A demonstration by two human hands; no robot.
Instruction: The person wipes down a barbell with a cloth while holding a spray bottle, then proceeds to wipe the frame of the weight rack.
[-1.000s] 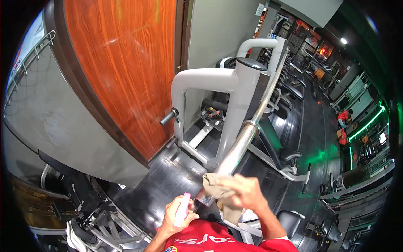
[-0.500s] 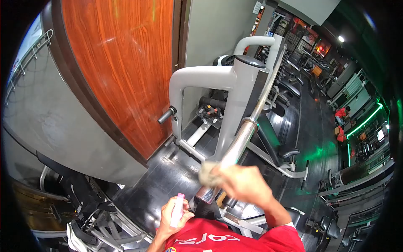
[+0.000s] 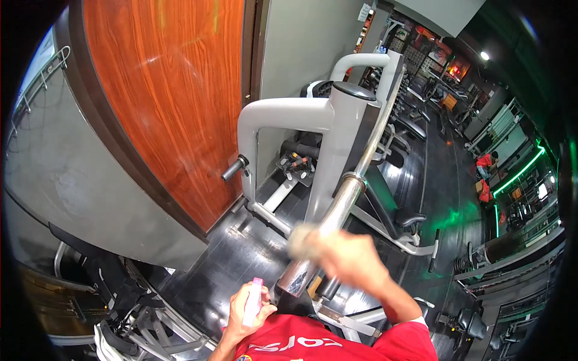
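A metal barbell rests on a grey rack, its thick shiny sleeve pointing toward me. My right hand is closed around a greyish-beige cloth, which lies against the sleeve a little above its end. Motion blurs both the hand and the cloth. Low in front of my red shirt, my left hand grips a small white bottle with a pink top. The bottle stands apart from the bar, to the left of its end.
A wooden door and a grey wall are on the left. Beyond the rack's handle peg sit dumbbell-like items on a low stand. A padded bench is behind the bar. Gym machines line the right, where a person in red is far off.
My right hand and the cloth have shifted slightly up the sleeve, exposing more of its end. The view has moved a little; my left hand stays put with the bottle.
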